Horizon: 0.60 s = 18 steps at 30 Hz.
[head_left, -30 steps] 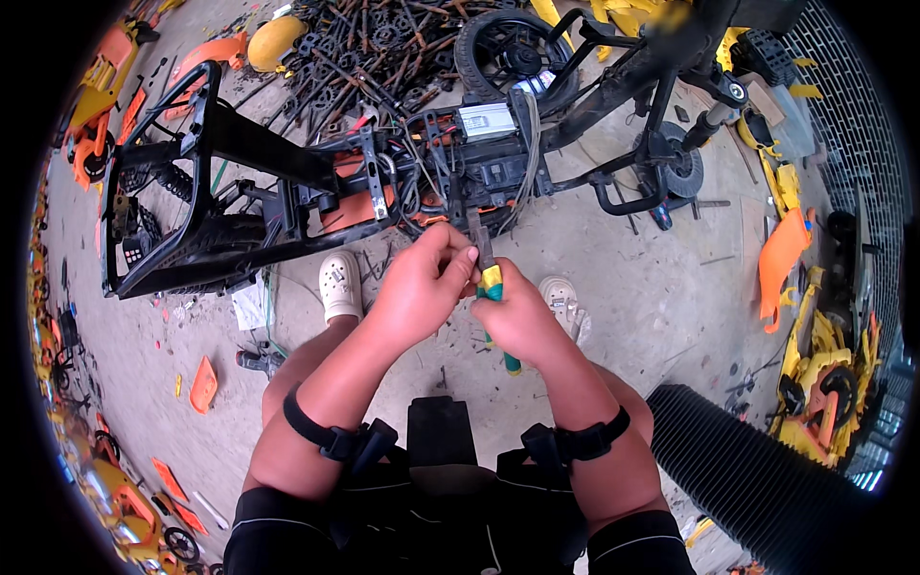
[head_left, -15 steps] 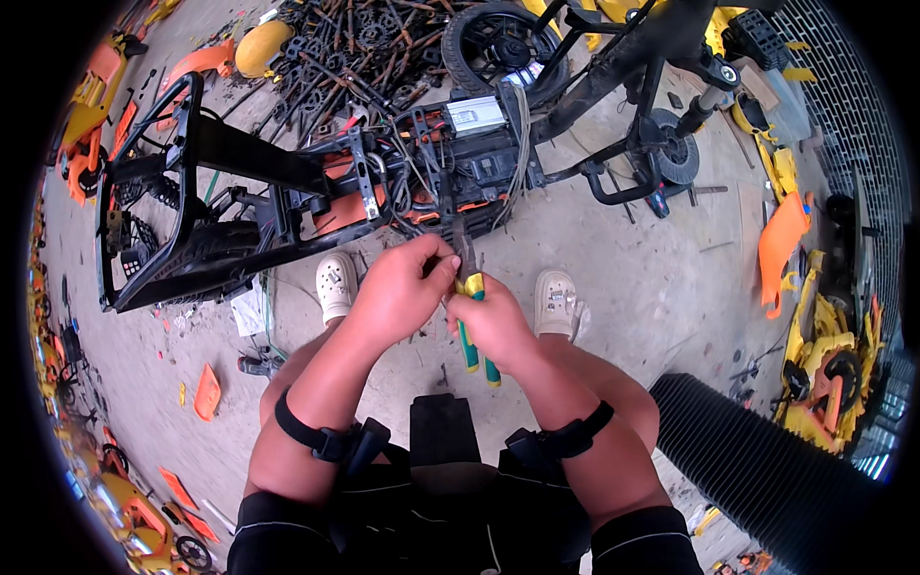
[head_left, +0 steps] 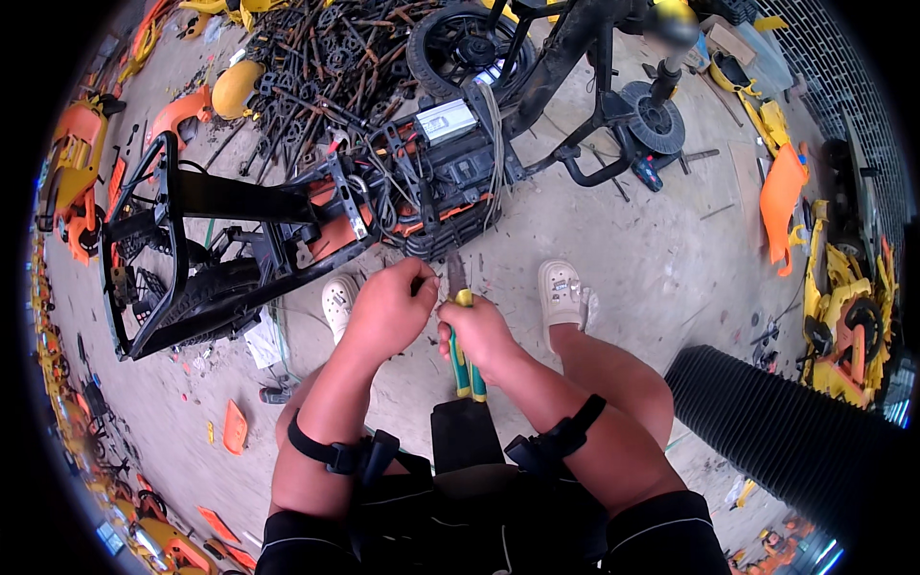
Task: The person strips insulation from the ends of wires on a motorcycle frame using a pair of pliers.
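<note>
My right hand [head_left: 480, 335] is closed round pliers [head_left: 464, 372] with green and yellow handles. Their dark jaws point away from me, towards the near side of a black vehicle frame [head_left: 251, 213]. Just left of the jaws, my left hand [head_left: 389, 305] is closed with thumb and forefinger pinched together; whatever may be between them is too small to make out. Beyond both hands, the frame's middle holds grey and black cables [head_left: 496, 144], a silver box [head_left: 446, 122] and a black ribbed part [head_left: 450, 233].
A heap of rusty metal parts [head_left: 331, 77] lies behind the frame, beside a black wheel [head_left: 471, 50]. A drill [head_left: 648, 173] rests on the concrete floor to the right. Nearer stands a black ribbed object [head_left: 757, 431]. Orange and yellow panels [head_left: 784, 203] line the right side.
My left hand has drawn a little away from the plier jaws, and the plier handles look closer together. The whole view has shifted and tilted slightly.
</note>
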### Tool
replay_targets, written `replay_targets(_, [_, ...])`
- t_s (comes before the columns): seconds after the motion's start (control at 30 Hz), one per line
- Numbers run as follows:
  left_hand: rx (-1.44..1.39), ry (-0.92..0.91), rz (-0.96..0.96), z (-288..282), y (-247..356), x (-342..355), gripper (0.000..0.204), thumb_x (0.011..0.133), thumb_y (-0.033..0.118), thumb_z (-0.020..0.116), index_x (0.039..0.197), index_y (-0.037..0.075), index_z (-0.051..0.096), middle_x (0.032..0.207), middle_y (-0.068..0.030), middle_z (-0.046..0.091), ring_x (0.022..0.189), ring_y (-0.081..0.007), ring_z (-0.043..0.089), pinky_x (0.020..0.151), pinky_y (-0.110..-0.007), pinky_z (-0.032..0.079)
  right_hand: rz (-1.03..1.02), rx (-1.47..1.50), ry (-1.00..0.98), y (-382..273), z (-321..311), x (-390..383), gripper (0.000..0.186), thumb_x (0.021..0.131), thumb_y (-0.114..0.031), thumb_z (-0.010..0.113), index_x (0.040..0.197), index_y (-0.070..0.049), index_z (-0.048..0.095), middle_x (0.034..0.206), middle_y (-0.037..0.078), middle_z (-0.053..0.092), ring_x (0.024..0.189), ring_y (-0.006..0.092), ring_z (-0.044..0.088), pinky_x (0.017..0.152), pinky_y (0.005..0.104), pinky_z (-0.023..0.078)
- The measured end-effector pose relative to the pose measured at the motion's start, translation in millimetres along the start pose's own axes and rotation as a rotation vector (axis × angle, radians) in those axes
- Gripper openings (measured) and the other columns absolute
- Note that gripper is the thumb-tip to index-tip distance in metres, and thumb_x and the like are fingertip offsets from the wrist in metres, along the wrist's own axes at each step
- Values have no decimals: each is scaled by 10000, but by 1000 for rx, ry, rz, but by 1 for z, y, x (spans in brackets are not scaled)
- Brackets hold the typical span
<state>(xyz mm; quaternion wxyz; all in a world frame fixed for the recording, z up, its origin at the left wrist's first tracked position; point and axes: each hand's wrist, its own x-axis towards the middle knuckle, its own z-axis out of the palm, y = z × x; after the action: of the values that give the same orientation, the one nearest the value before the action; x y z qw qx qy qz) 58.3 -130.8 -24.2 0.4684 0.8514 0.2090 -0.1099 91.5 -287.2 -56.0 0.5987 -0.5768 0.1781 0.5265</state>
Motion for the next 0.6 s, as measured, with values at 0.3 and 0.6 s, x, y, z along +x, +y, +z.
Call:
replay_targets(0.3, [-120,18,21,4,-12,4,178,974,132,670,1110,30,722,915,-199,727,843,-348,710,770,-415,545,-3,75,117,11,-12,15,328,821,-13,669,1128,0,554,1016,127,664,819,231,655,725,376,547])
replay_targets(0.6, [-171,189,130,2,-11,9,277,964,1,629,1226,12,715,1021,-162,675,879,-286,688,814,-366,549,49,396,-129,-4,-8,-7,573,781,52,507,1352,14,487,1376,176,611,1251,310,596,942,443,535])
